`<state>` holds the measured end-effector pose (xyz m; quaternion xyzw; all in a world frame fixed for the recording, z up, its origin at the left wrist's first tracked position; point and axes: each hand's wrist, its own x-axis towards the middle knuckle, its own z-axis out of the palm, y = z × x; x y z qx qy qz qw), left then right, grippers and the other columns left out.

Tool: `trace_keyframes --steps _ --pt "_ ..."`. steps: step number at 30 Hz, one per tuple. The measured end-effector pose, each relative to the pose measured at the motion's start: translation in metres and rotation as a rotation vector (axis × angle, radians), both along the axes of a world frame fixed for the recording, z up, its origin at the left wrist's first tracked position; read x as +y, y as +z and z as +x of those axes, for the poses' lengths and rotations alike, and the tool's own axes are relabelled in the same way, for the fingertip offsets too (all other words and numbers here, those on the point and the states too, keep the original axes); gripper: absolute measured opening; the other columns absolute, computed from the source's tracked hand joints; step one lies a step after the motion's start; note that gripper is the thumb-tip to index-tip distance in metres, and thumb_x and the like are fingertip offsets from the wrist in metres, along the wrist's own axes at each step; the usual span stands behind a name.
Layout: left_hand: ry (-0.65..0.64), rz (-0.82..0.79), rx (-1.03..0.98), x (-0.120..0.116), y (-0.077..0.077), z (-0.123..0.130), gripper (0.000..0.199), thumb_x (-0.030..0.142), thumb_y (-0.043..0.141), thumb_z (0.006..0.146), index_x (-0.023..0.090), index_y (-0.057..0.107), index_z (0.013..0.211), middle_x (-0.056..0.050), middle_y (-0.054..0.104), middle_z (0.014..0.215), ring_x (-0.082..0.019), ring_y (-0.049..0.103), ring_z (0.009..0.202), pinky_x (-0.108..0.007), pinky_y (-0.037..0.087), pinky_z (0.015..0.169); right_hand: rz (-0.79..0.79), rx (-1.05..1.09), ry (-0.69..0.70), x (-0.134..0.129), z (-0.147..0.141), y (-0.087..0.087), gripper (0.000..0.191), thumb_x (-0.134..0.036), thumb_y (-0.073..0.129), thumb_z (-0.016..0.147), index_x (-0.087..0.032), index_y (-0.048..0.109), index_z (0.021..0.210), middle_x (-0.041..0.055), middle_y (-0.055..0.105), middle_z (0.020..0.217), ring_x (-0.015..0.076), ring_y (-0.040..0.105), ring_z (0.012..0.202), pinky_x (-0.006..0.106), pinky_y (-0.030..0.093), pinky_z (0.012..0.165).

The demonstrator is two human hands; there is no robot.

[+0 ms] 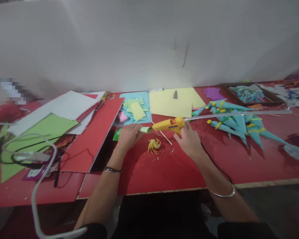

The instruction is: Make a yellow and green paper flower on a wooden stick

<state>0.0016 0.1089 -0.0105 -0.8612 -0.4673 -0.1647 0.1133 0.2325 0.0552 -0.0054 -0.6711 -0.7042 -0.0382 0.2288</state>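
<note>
My right hand (190, 141) is closed round the grip of a yellow glue gun (168, 124), its nozzle pointing left. A long clear glue stick (236, 114) runs out of the gun's back. My left hand (129, 136) grips a rolled pale green paper tube (146, 130), and the tube's open end is close to the nozzle; I cannot tell whether they touch. A shiny green object (117, 134) shows beside my left hand. Below the nozzle lies a yellow curled paper swirl (154, 146). Behind it a thin white stick (166, 137) rests on the red table (149, 179).
Blue paper cones with yellow trim (234, 122) are piled to the right, near a brown tray (271, 98) of paper scraps. Cut paper pieces (137, 109) and a yellow sheet (169, 104) with a small blade (175, 94) lie behind. Red board (97, 132) and a white cable (43, 172) are left.
</note>
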Motion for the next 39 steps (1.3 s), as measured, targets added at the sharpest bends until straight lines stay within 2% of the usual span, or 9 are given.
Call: trace_keyframes --steps 5,8,14,19,26,31,39 --pt "0.026 -0.07 -0.037 0.0 -0.001 0.001 0.017 0.027 0.043 0.078 0.018 0.056 0.084 -0.005 0.063 0.077 -0.018 0.057 0.071 -0.025 0.032 0.053 0.049 0.054 0.0 0.0 -0.001 -0.002 0.04 -0.024 0.039 0.073 -0.014 0.044 0.111 0.011 0.051 0.091 0.0152 0.05 0.055 0.029 0.036 0.044" --pt "0.027 -0.114 -0.043 0.0 -0.001 0.002 0.015 0.027 0.043 0.077 0.018 0.056 0.078 -0.004 0.062 0.073 -0.017 0.056 0.066 -0.024 0.029 0.051 0.057 0.064 -0.017 -0.001 -0.002 -0.002 0.039 -0.024 0.04 0.073 -0.014 0.045 0.11 0.0109 0.051 0.089 0.0161 0.051 0.056 0.029 0.036 0.044" --pt "-0.006 -0.203 -0.107 -0.001 0.0 0.004 0.015 0.024 0.042 0.075 0.017 0.055 0.079 -0.001 0.057 0.061 -0.015 0.052 0.058 -0.023 0.027 0.05 0.057 0.088 -0.046 -0.002 -0.004 -0.002 0.033 -0.023 0.039 0.074 -0.013 0.048 0.104 0.0122 0.052 0.089 0.0182 0.052 0.058 0.03 0.038 0.045" --pt "-0.06 -0.265 -0.171 -0.001 -0.001 0.005 0.013 0.022 0.041 0.074 0.017 0.053 0.073 0.0 0.053 0.057 -0.013 0.048 0.054 -0.023 0.026 0.051 0.068 0.137 -0.057 -0.003 -0.005 -0.003 0.037 -0.023 0.039 0.073 -0.014 0.046 0.109 0.0133 0.051 0.092 0.0188 0.053 0.059 0.032 0.041 0.047" --pt "-0.084 -0.289 -0.15 -0.004 -0.001 0.01 0.014 0.025 0.04 0.077 0.016 0.05 0.071 -0.002 0.055 0.059 -0.013 0.048 0.054 -0.023 0.025 0.049 0.071 0.18 -0.04 -0.002 -0.007 -0.004 0.039 -0.023 0.038 0.074 -0.013 0.045 0.111 0.0156 0.05 0.099 0.022 0.055 0.067 0.035 0.044 0.052" --pt "-0.086 -0.284 -0.142 -0.003 -0.003 0.01 0.015 0.026 0.039 0.079 0.017 0.05 0.072 -0.001 0.054 0.058 -0.013 0.049 0.053 -0.023 0.026 0.049 0.093 0.205 -0.024 -0.001 -0.007 -0.005 0.04 -0.022 0.038 0.075 -0.015 0.042 0.114 0.0135 0.051 0.095 0.023 0.055 0.071 0.036 0.045 0.055" --pt "-0.139 -0.298 -0.193 -0.005 -0.002 0.011 0.013 0.022 0.04 0.08 0.017 0.051 0.077 -0.001 0.055 0.061 -0.012 0.048 0.053 -0.022 0.029 0.049 0.126 0.259 0.051 -0.004 -0.009 -0.002 0.047 -0.038 0.051 0.073 -0.017 0.041 0.114 0.012 0.047 0.1 0.0259 0.054 0.087 0.036 0.049 0.06"
